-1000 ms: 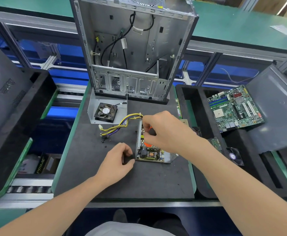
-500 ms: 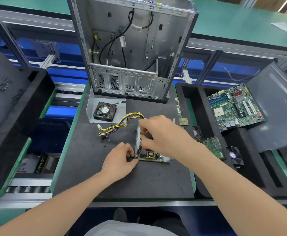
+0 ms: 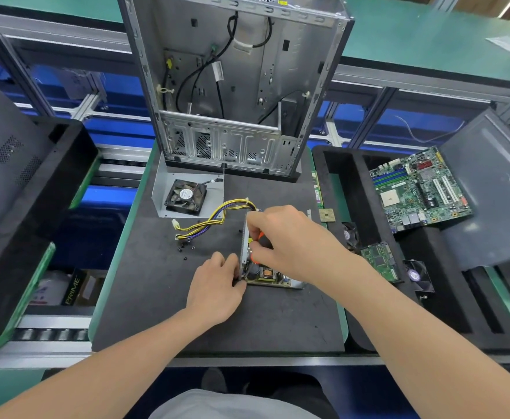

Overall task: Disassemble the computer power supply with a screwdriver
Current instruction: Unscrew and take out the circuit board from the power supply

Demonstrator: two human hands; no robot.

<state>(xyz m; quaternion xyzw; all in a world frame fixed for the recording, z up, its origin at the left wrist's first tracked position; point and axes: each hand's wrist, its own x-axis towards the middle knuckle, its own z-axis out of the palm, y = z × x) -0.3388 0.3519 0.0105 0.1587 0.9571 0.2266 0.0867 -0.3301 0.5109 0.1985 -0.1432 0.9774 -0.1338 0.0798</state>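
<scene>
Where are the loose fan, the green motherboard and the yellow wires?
fan [image 3: 186,194], head view, on its round hub label
motherboard [image 3: 420,192], head view, middle of the green board
yellow wires [image 3: 213,220], head view, on the bundle's bend

Green benchtop [image 3: 414,40], aluminium frame rails [image 3: 398,81], blue panels [image 3: 118,128] beneath

Power supply [image 3: 266,275] on mat [image 3: 163,297], before case [image 3: 232,86]; motherboard [image 3: 420,192] right.
</scene>
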